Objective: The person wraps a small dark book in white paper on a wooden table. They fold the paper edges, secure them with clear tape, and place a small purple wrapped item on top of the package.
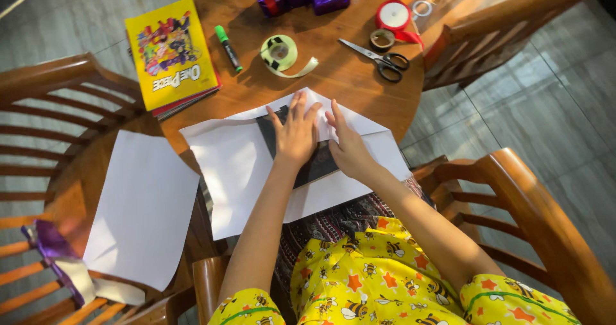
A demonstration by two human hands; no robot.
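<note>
Both your hands press flat on a dark book on white paper.
Your left hand and right hand lie open, fingers spread, on the book, which sits mid-sheet on the paper at the table's near edge; scissors lie beyond.

Bare forearms; short yellow sleeves edged in green — the fabric printed with bees and orange stars — over a dark patterned skirt.

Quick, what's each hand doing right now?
Left hand: open, flat, pressing on the dark book and white paper.
Right hand: open, fingers extended, pressing the paper fold down.
</note>
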